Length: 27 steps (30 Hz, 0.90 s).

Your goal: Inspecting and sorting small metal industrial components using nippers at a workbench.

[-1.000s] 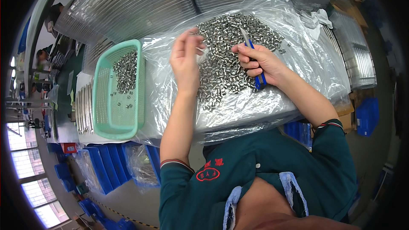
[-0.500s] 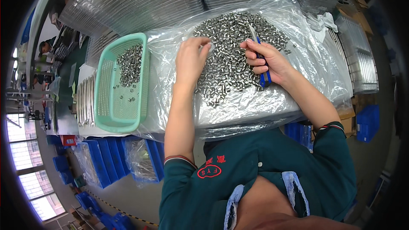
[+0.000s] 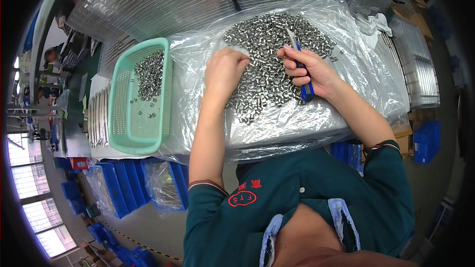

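A pile of small silvery metal rings or sleeves [image 3: 264, 76] lies spread on clear plastic sheeting. My right hand [image 3: 314, 71] is closed around a blue utility knife [image 3: 306, 86], held over the right part of the pile. The knife's blade is out and points away from me. At the pile's left edge, my left hand [image 3: 223, 73] has its thumb and fingers drawn together in a pinch; anything between the fingertips is too small or hidden to make out.
Left of the pile stands a mint-green plastic basket [image 3: 166, 94] with more of the metal pieces inside. Stacked clear plastic trays [image 3: 163, 5] line the back. A white cloth [image 3: 372, 25] lies at the back right. Blue bins [image 3: 121, 190] are below the table's front edge.
The left hand has come slightly down toward the pile, and its thumb and fingers have closed together. The right hand keeps the utility knife in nearly the same place.
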{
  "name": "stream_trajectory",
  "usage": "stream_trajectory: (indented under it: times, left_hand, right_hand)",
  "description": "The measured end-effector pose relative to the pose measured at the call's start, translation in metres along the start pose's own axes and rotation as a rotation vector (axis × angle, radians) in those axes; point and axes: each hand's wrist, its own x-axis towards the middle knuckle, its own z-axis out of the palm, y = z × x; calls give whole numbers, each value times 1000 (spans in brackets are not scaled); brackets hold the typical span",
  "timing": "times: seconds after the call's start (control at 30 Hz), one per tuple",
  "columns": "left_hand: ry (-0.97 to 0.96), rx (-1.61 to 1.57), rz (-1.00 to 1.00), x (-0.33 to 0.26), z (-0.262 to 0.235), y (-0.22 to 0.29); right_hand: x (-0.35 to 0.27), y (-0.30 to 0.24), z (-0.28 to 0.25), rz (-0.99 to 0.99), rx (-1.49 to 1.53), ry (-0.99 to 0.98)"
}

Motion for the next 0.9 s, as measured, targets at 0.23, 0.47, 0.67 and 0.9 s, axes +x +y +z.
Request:
stream_trajectory:
  times: [0.23, 0.47, 0.67, 0.9]
  left_hand:
    - [210, -121, 86, 3, 2, 10]
    - [315, -404, 357, -3, 6, 39]
    - [274, -437, 355, -2, 10, 42]
    - [270, -364, 381, -3, 11, 47]
  right_hand:
    - [0, 0, 0, 10, -33, -8]
    - [-2, 1, 6, 0, -164, 40]
    - [-2, 1, 1, 0, -128, 28]
    - [-4, 1, 4, 0, -177, 3]
